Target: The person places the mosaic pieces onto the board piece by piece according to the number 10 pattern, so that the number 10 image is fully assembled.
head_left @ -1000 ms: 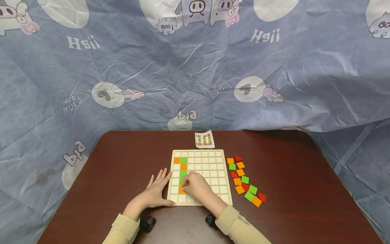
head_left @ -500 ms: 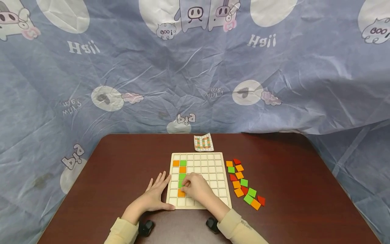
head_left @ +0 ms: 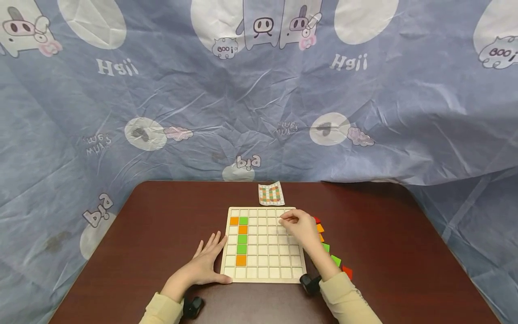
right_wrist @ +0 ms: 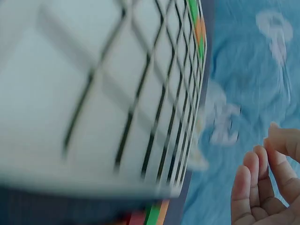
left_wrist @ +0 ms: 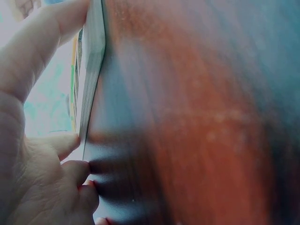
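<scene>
A pale wooden grid board (head_left: 264, 249) lies on the table, with orange and green square tiles in its two left columns. The lowest tile in the second column is an orange tile (head_left: 241, 260). My left hand (head_left: 204, 265) rests at the board's left side, fingers spread, the thumb at the near left corner; the left wrist view shows the thumb and fingers along the board's edge (left_wrist: 93, 47). Over the board's right part is my right hand (head_left: 301, 227), thumb and index tips close together. In the right wrist view, nothing shows between those fingertips (right_wrist: 273, 125).
Loose tiles, among them a green tile (head_left: 335, 260) and a red tile (head_left: 346, 272), lie right of the board, partly hidden by my right hand and forearm. A printed pattern card (head_left: 271, 194) lies behind the board. A patterned cloth (head_left: 259, 90) hangs behind the table.
My right hand has left the orange tile in the second column and moved right and away from me, towards the loose tiles. The left hand keeps its place at the board.
</scene>
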Available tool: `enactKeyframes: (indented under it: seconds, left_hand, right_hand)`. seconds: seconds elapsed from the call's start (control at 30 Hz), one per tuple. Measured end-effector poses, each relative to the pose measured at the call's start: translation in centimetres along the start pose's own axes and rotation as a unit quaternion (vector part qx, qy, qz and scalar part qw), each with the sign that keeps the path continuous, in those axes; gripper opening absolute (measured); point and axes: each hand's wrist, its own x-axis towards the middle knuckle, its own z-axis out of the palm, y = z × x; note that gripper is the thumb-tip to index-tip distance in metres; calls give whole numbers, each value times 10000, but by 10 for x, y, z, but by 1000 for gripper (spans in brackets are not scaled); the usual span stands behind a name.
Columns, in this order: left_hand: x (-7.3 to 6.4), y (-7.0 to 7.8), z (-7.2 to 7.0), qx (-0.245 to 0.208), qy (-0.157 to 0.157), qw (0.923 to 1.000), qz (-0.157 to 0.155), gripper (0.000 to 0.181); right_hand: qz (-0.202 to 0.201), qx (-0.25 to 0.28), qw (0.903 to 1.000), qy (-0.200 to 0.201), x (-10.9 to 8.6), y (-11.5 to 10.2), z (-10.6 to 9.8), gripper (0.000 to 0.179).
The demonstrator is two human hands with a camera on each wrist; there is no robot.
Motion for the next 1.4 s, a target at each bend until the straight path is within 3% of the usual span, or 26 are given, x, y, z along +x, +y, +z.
enactKeyframes:
  seconds: [0.23,0.43,0.63,0.87,1.23,1.4]
  left_hand:
    - [2,-2,0,-48,-71,10000,-46,118]
    - [3,-3,0,-15,-61,10000,-74,119]
    - [2,-2,0,-39,-31,10000,-45,119]
    - [1,-1,-1,-61,-80,9999,-5,119]
    - [2,-1,-2,31,-2,10000,-18,121]
    - [1,1,-4,1,-52,10000,-40,120]
  right_hand:
    - [529,-208,9980,280,12,33,-43,22]
    - [826,-359,9955,294,19,55,-60,29]
    - [1185,-386,9919,232,22,70,-62,34]
    - [1497,-840,9851,19,20,72,-58,40]
    - [1500,-1466,9777,118,20,68,-52,34]
    - [1646,-1510,9747,72,20,67,-54,35]
